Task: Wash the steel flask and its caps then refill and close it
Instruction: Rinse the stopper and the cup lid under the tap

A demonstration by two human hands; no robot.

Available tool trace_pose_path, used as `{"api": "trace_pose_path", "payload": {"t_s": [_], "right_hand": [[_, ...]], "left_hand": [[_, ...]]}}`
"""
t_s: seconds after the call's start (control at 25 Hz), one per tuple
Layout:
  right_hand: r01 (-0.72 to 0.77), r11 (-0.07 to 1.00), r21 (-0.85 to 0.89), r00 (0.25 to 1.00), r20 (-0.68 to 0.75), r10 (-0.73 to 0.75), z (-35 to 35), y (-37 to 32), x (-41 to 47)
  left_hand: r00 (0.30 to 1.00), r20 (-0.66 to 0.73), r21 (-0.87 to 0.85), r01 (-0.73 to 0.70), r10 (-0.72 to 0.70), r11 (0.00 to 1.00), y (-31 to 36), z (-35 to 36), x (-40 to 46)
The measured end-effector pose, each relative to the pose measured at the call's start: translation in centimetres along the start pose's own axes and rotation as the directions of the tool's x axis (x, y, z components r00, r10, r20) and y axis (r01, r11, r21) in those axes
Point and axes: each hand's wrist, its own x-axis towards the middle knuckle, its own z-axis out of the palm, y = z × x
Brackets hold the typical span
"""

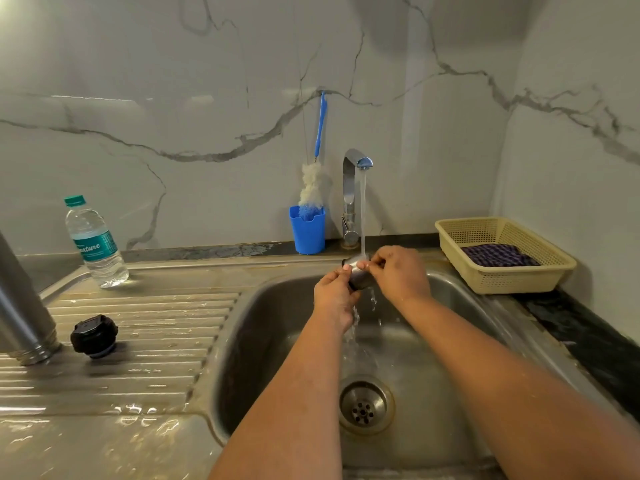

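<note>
Steel is filling the far left edge of the frame, where the flask body (pixel 20 306) is standing mouth-down on the ribbed drainboard (pixel 145 358). Just to its right the black inner cap (pixel 94 336) is resting on the same ribs, apart from the flask. Higher up at left, a plastic water bottle (pixel 95 242) with a green lid is standing near the back of the board. Toward the middle, a blue cup (pixel 307 232) is holding a bottle brush (pixel 313 181) with a blue handle leaning on the marble wall. Next to it the tap (pixel 353 199) is running, its stream falling onto the steel outer cap (pixel 356 273) above the sink (pixel 263 341). The left hand (pixel 334 294) is gripping the cap from below, fingers curled round it, while the right hand (pixel 400 273) is pinching its upper rim with thumb and fingertips. Water is spilling off the cap toward the drain (pixel 365 405). At right, a cream basket (pixel 505 258) holding a dark checked cloth (pixel 498 255) is sitting on the table.
</note>
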Motion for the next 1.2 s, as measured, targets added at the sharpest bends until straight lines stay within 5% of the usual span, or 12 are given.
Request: {"api": "trace_pose_path", "payload": {"t_s": [0.24, 0.44, 0.6, 0.72, 0.88, 1.12, 1.2], "right_hand": [[-0.375, 0.854, 0.360, 0.864, 0.469, 0.182, 0.3, 0.7, 0.2], [-0.257, 0.918, 0.301, 0.927, 0.347, 0.145, -0.1, 1.2, 0.4], [-0.013, 0.989, 0.148, 0.991, 0.131, -0.007, -0.5, 0.9, 0.1], [0.067, 0.989, 0.136, 0.984, 0.156, -0.088, -0.6, 0.9, 0.1], [0.193, 0.981, -0.015, 0.954, 0.238, -0.184, -0.4, 1.6, 0.8], [0.112, 0.988, -0.106, 0.916, 0.396, -0.062, 0.0, 1.1, 0.3], [0.219, 0.919, -0.327, 0.915, 0.396, -0.078, -0.6, 0.7, 0.0]], "left_hand": [[0.998, 0.004, 0.123, -0.055, 0.055, 0.991, 0.1, -0.2, 0.3], [0.996, 0.074, 0.037, -0.054, 0.052, 0.998, 0.2, -0.2, 0.0], [0.979, 0.121, 0.101, 0.153, -0.164, 0.983, -0.2, -0.4, 0.2], [0.969, 0.182, -0.064, 0.181, -0.167, 0.981, -0.3, -0.4, 0.3], [0.978, 0.195, -0.077, 0.097, -0.081, 0.992, -0.1, -0.4, 0.4], [0.992, 0.121, 0.008, -0.034, 0.033, 0.999, -0.3, -0.9, 1.4], [0.992, 0.092, 0.135, -0.094, 0.081, 0.986, -0.8, -0.7, 1.6]]}}
